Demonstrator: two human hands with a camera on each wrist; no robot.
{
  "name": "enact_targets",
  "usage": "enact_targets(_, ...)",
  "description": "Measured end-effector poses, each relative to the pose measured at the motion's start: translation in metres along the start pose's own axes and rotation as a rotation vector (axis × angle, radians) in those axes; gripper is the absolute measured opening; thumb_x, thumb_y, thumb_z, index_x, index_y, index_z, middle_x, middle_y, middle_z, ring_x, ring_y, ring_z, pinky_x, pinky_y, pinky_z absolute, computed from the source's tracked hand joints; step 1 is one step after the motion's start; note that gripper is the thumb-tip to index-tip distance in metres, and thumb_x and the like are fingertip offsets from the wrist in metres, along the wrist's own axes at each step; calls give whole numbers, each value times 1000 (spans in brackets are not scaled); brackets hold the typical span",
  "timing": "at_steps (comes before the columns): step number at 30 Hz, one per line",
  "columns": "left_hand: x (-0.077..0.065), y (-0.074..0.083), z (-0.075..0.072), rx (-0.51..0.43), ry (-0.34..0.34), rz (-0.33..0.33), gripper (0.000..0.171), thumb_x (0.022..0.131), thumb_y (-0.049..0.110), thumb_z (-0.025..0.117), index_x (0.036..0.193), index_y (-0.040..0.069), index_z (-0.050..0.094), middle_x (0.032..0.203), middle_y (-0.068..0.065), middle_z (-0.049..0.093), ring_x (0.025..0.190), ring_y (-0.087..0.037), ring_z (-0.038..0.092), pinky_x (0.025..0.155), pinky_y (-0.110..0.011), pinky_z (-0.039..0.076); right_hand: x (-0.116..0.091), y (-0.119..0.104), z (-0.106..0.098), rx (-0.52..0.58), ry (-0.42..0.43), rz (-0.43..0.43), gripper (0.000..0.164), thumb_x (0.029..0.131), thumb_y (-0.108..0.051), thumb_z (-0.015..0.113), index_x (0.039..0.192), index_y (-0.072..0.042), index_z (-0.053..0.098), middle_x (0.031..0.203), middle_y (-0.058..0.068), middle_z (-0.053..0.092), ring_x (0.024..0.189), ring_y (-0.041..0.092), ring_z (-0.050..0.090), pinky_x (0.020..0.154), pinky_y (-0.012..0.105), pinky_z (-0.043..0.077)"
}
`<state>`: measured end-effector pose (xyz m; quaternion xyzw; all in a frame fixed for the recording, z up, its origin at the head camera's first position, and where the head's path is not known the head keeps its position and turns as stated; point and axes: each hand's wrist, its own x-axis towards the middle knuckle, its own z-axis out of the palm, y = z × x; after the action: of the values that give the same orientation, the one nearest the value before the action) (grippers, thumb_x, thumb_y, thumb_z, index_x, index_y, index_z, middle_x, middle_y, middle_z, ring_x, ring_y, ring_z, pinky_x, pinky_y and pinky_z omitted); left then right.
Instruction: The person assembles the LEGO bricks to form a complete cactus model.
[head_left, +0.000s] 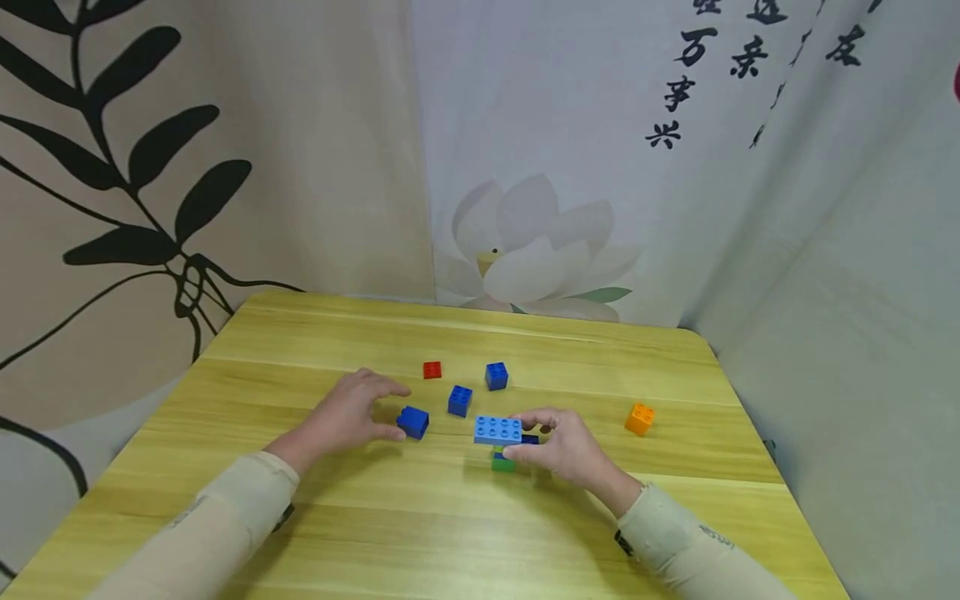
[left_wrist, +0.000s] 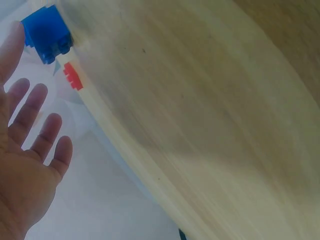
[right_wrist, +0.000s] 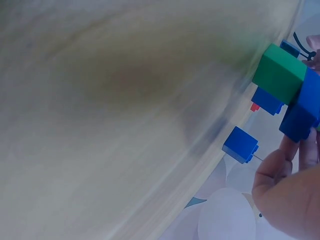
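My right hand [head_left: 566, 450] grips a small stack of toy building bricks between thumb and fingers. On top of the stack is a light blue brick [head_left: 497, 430] with two rows of studs. Below it show part of a dark blue brick [head_left: 531, 439] and a green brick [head_left: 503, 464]; my fingers hide some of the stack. In the right wrist view the green brick [right_wrist: 280, 75] juts out beside a long blue brick [right_wrist: 302, 110]. My left hand [head_left: 348, 412] has its fingers spread, thumb and fingertips close beside a tilted blue brick [head_left: 413, 422].
Two more blue bricks, one nearer [head_left: 460, 401] and one farther [head_left: 497, 376], stand beyond the hands. Left of them lies a flat red brick [head_left: 432, 370]. An orange brick [head_left: 640, 419] sits at the right of the wooden table [head_left: 375, 525]. Printed curtains [head_left: 337, 150] hang behind.
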<state>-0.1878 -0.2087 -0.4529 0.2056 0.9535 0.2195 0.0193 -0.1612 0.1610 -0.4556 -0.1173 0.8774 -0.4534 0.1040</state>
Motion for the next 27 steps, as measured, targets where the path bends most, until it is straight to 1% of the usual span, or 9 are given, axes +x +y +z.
enact_targets(3,2,0,3,13,-3,9,66,82,43,93,139,19,71,142,-3,71,132,-32,58,115,-61,45,0,0,0,2,-2,-4,39,83,-38,94,117,-25,82,114,-2,76,108,19,61,93,37,50)
enact_targets(9,5,1,7,19,-14,5,67,81,44,94,139,20,71,143,-2,71,133,-30,57,116,-59,45,0,0,0,4,2,-5,40,82,-37,95,117,-24,82,113,-3,77,106,19,61,94,37,50)
enact_targets(19,8,1,11,32,-14,19,68,79,44,95,138,19,71,141,-3,72,130,-30,58,116,-58,45,1,1,0,25,-3,-6,39,81,-37,95,116,-24,82,111,-2,77,106,19,61,93,37,50)
enact_targets(27,8,1,13,31,-7,30,66,78,43,96,135,19,73,138,-2,73,129,-29,58,115,-58,45,0,1,0,34,-4,-2,39,81,-36,95,116,-23,83,111,-2,76,105,20,60,92,37,50)
